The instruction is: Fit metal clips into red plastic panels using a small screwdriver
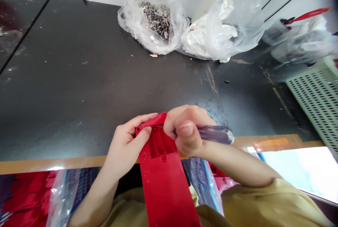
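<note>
Left hand [123,146] grips red plastic housing [165,188] firmly, bracing end; right hand [187,132] closed on purple-handled screwdriver [216,134], shaft level at housing. Bag of metal parts [155,23] at 12 o'clock.

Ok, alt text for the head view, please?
The right hand grips a purple-handled screwdriver against a long red plastic part held in the left hand, over a dark tabletop. A clear bag of metal parts lies beyond.

The left hand [124,146] curls closed, just beside the tightly clenched right hand [186,132].
</note>
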A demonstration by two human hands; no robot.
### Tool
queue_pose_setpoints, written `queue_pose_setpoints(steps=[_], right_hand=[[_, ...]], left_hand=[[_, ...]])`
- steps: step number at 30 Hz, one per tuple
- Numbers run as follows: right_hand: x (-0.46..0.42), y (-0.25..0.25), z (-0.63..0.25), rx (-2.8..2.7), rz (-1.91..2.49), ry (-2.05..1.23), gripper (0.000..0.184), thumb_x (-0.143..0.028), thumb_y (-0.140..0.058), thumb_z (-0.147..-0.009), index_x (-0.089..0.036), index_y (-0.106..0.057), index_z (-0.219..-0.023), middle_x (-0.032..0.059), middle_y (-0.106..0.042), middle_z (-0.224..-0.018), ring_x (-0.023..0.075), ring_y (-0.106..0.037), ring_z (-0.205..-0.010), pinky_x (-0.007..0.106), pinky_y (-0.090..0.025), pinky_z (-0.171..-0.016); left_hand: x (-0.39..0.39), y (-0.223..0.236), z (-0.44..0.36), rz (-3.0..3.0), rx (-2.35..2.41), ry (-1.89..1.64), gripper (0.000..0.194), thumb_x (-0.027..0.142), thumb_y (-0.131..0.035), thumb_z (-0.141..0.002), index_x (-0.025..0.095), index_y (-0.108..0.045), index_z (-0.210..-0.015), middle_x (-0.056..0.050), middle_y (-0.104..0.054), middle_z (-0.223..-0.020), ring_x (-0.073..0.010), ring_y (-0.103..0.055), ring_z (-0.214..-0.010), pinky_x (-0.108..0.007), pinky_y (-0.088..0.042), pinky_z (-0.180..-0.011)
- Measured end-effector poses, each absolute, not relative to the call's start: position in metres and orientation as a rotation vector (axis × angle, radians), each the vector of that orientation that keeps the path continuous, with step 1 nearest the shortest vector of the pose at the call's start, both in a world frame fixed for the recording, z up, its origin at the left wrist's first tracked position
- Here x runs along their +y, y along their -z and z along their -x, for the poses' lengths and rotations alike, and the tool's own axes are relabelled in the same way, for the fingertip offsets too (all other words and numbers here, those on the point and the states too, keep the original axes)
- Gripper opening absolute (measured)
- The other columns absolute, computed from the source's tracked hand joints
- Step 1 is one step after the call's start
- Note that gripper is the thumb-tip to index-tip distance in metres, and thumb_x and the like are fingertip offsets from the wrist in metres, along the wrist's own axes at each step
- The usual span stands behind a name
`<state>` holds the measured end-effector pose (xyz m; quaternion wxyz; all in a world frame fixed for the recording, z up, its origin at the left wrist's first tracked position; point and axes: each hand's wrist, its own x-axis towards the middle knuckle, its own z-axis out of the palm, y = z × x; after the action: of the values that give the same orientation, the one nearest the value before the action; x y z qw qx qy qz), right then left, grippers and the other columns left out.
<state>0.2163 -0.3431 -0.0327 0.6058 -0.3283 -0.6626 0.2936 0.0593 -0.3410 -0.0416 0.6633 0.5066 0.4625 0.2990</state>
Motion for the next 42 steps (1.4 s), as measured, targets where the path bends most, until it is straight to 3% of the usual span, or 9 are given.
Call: queue_pose_setpoints(steps=[4, 12, 17, 23, 28, 34, 38, 42], right_hand=[[-0.342, 0.031, -0.215, -1.604, 0.774, -0.534, 0.038, -0.033, -0.047, -0.099, -0.021, -0.04, -0.064, -0.0071, -0.042, -0.048, 0.0048, -0.033, -0.038, 0.021, -0.026, -0.04], [-0.342, 0.025, -0.212, -1.618, 0.845, -0.579, 0.042, -0.037, -0.047, -0.1, -0.021, -0.038, -0.062, -0.0069, -0.041, -0.048, 0.0047, -0.033, -0.039, 0.021, -0.027, -0.039], [-0.34, 0.029, -0.211, -1.539, 0.87, -0.695, 0.048, -0.04, -0.049, -0.099, -0.021, -0.029, -0.06, -0.0079, -0.035, -0.045, 0.0041, -0.027, -0.037, 0.022, -0.019, -0.036], [-0.335, 0.037, -0.208, -1.377, 0.861, -0.864, 0.051, -0.046, -0.056, -0.094, -0.021, -0.031, -0.058, -0.0088, -0.034, -0.042, 0.0039, -0.026, -0.035, 0.022, -0.016, -0.035], [-0.317, 0.024, -0.229, -1.135, 0.846, -0.905, 0.048, -0.046, -0.049, -0.097, -0.023, -0.033, -0.058, -0.0097, -0.028, -0.037, 0.0053, -0.024, -0.03, 0.021, -0.019, -0.031], [-0.325, 0.004, -0.272, -0.668, 0.96, -0.993, 0.046, -0.048, -0.067, -0.08, -0.022, -0.038, -0.058, -0.0093, -0.035, -0.037, 0.0037, -0.02, -0.027, 0.02, -0.011, -0.028], [-0.342, 0.005, -0.28, -0.501, 1.039, -1.087, 0.041, -0.04, -0.067, -0.08, -0.021, -0.036, -0.06, -0.0095, -0.036, -0.039, 0.0028, -0.022, -0.029, 0.018, -0.014, -0.031], [-0.351, 0.007, -0.283, -0.419, 1.028, -1.111, 0.038, -0.036, -0.063, -0.082, -0.021, -0.035, -0.061, -0.0098, -0.036, -0.04, 0.0028, -0.022, -0.03, 0.017, -0.014, -0.031]], left_hand=[[-0.341, 0.04, -0.058, -1.129, 1.043, -0.675, 0.031, 0.033, -0.064, -0.088, 0.02, -0.073, -0.115, -0.005, -0.077, -0.11, -0.0197, -0.073, -0.095, -0.023, -0.058, -0.079], [-0.341, 0.042, -0.059, -1.131, 1.053, -0.683, 0.034, 0.034, -0.063, -0.088, 0.018, -0.073, -0.116, -0.007, -0.077, -0.106, -0.0195, -0.072, -0.085, -0.025, -0.057, -0.071], [-0.34, 0.047, -0.058, -1.101, 1.01, -0.698, 0.033, 0.03, -0.062, -0.088, 0.016, -0.072, -0.117, -0.006, -0.078, -0.103, -0.0198, -0.073, -0.092, -0.024, -0.056, -0.078], [-0.34, 0.05, -0.059, -1.04, 0.971, -0.714, 0.036, 0.029, -0.063, -0.088, 0.017, -0.07, -0.121, -0.007, -0.077, -0.108, -0.0195, -0.072, -0.095, -0.024, -0.056, -0.079], [-0.34, 0.044, -0.058, -0.963, 0.999, -0.671, 0.037, 0.027, -0.064, -0.086, 0.017, -0.07, -0.12, -0.007, -0.078, -0.1, -0.0149, -0.072, -0.074, -0.022, -0.054, -0.066], [-0.345, 0.029, -0.05, -1.043, 0.933, -0.669, 0.045, 0.037, -0.064, -0.09, 0.019, -0.063, -0.131, -0.006, -0.077, -0.105, -0.016, -0.072, -0.081, -0.022, -0.055, -0.072], [-0.344, 0.015, -0.047, -1.285, 0.861, -0.687, 0.043, 0.044, -0.063, -0.091, 0.02, -0.066, -0.127, -0.005, -0.076, -0.105, -0.0179, -0.071, -0.09, -0.023, -0.055, -0.077], [-0.336, -0.006, -0.048, -1.5, 0.882, -0.759, 0.039, 0.048, -0.061, -0.092, 0.025, -0.067, -0.124, -0.002, -0.076, -0.103, -0.0156, -0.07, -0.087, -0.021, -0.054, -0.073]])
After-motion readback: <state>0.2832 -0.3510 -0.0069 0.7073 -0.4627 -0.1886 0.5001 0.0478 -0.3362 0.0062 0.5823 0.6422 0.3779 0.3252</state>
